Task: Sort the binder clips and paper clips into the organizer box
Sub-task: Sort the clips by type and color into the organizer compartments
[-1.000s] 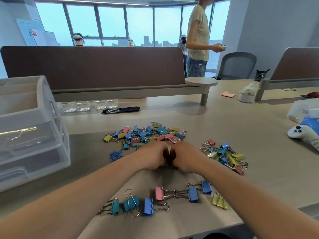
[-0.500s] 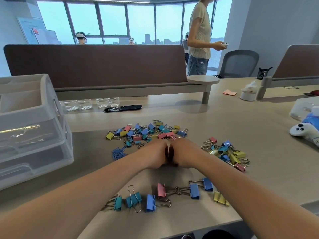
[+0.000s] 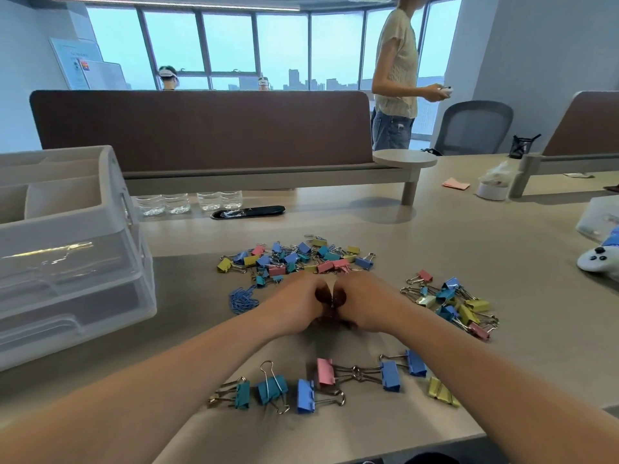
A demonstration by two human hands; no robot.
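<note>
Desk (image 3: pixel 469 246) is littered with clips (image 3: pixel 294 259); my left hand (image 3: pixel 294 306) and right hand (image 3: pixel 368 303) are curled, knuckles touching. Can't tell if they're holding anything.

Cool, even daylight comes from the windows (image 3: pixel 227 45) far beyond my left hand (image 3: pixel 294 306) and right hand (image 3: pixel 368 304). The gap between them is deep shadow, and soft shadow lies on the bench (image 3: pixel 469 242) beneath. A glare streak marks the organizer box (image 3: pixel 67 279) left of my left hand. Straight lines bow at the edges; my forearms (image 3: pixel 160 383) stretch wide.
</note>
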